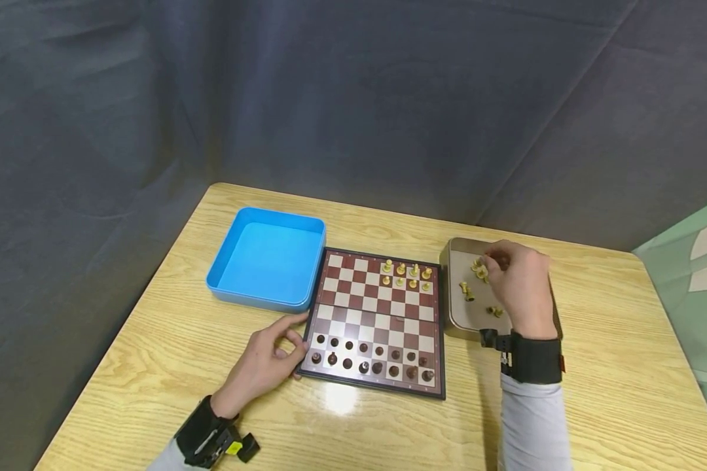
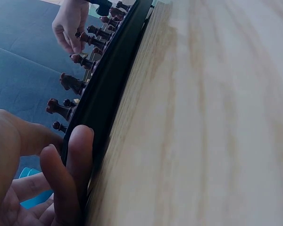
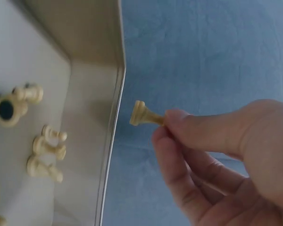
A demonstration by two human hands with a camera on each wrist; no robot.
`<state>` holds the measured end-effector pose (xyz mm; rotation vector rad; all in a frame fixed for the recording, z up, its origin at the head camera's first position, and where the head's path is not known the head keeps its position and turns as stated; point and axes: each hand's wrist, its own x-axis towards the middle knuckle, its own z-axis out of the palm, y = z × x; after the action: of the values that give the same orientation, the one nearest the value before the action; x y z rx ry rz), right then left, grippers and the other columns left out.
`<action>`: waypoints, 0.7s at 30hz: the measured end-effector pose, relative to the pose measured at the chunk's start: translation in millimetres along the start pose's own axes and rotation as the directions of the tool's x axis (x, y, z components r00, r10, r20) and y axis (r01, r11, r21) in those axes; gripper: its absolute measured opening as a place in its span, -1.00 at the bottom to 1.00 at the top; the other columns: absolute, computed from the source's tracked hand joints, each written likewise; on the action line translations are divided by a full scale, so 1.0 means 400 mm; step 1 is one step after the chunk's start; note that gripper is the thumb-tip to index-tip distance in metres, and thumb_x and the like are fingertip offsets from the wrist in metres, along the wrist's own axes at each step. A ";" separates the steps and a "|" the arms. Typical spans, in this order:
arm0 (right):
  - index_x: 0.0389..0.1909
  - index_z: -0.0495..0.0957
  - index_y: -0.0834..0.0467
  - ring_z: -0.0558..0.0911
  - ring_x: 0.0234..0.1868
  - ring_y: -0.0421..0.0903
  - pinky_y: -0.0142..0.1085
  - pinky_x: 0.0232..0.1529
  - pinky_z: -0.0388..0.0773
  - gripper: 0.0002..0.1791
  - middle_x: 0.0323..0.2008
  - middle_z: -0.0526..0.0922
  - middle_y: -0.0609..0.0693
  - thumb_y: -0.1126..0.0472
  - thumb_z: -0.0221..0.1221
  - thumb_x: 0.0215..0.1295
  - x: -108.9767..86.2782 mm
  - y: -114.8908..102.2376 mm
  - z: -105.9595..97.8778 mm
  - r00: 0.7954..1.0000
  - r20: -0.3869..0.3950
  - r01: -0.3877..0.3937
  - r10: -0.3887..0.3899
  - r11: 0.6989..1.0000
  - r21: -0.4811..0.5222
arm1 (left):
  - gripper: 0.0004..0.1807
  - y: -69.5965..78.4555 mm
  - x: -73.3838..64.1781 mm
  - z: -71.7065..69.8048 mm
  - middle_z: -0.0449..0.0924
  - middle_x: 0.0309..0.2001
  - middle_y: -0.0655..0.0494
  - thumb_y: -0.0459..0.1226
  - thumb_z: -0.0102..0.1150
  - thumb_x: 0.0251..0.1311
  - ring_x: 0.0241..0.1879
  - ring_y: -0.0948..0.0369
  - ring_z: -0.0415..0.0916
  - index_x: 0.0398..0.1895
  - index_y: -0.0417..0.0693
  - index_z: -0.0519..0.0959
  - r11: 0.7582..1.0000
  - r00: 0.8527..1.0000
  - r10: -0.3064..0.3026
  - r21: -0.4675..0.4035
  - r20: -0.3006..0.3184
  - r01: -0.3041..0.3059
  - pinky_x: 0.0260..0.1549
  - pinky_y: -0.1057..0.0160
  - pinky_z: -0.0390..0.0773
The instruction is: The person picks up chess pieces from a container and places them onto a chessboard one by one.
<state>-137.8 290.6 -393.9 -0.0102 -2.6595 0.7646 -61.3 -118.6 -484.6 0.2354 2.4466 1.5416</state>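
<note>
My right hand [image 1: 521,284] is over the right side of a metal tin [image 1: 468,315]. Its thumb and fingertips pinch a cream chess piece [image 3: 144,114] just past the tin's wall; the base points outward and the top is hidden in the fingers. Several more cream chess pieces [image 3: 47,147] lie tipped over inside the tin. On the near left corner of the folding chessboard [image 1: 353,320], my left hand [image 1: 264,361] grips the edge with thumb and fingers. Two rows of dark pieces [image 1: 349,345] stand along the near side, and several cream pieces [image 1: 414,270] fill the far right.
A blue box [image 1: 265,261] stands left of the board, close against its far left edge. The tin adjoins the board's right side. All of them are on a wooden table [image 1: 618,366], with a dark cloth [image 1: 353,118] hanging behind its far edge.
</note>
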 end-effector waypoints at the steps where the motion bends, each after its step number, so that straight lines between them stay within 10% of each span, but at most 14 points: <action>1: -0.28 0.75 0.37 0.69 -0.43 0.09 -0.47 -0.48 0.44 -0.90 -0.37 0.77 0.25 0.41 0.29 0.30 0.001 -0.005 0.003 1.000 -0.014 0.021 -0.021 1.000 0.007 | -0.40 0.000 0.000 0.000 0.69 -0.27 0.12 -0.28 0.35 0.27 -0.82 0.29 0.42 0.40 -0.01 0.52 1.000 1.000 -0.001 0.001 0.000 0.001 -0.81 0.36 0.36; 5: -0.25 0.76 0.39 0.75 -0.39 0.13 -0.49 -0.42 0.48 -0.88 -0.34 0.79 0.26 0.43 0.29 0.28 0.004 -0.025 0.014 0.993 -0.069 0.096 -0.093 0.995 0.030 | -0.40 -0.003 0.000 -0.001 0.69 -0.27 0.13 -0.29 0.35 0.26 -0.82 0.29 0.42 0.40 -0.01 0.51 1.000 1.000 0.001 0.009 -0.002 -0.001 -0.82 0.35 0.36; 11: -0.16 0.76 0.42 0.76 -0.31 0.20 0.07 -0.27 0.69 -0.82 -0.26 0.78 0.29 0.48 0.24 0.29 0.010 -0.066 0.029 0.979 -0.097 0.185 -0.178 0.981 0.067 | -0.39 -0.006 0.002 -0.001 0.69 -0.28 0.17 -0.30 0.35 0.26 -0.81 0.29 0.47 0.40 0.00 0.51 1.000 1.000 -0.006 0.011 -0.012 0.006 -0.82 0.36 0.36; 21: -0.13 0.74 0.40 0.74 -0.34 0.13 0.04 -0.29 0.68 -0.82 -0.27 0.77 0.25 0.48 0.24 0.29 0.028 -0.151 0.055 0.970 -0.021 0.245 -0.244 0.962 0.118 | -0.41 -0.003 0.002 -0.001 0.69 -0.26 0.08 -0.30 0.33 0.28 -0.76 0.25 0.55 0.40 -0.05 0.50 1.000 1.000 0.005 -0.008 0.004 -0.005 -0.81 0.35 0.39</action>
<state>-150.2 229.2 -376.2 0.3404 -2.5404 0.8369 -62.3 -119.1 -485.8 0.2432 2.4385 1.5506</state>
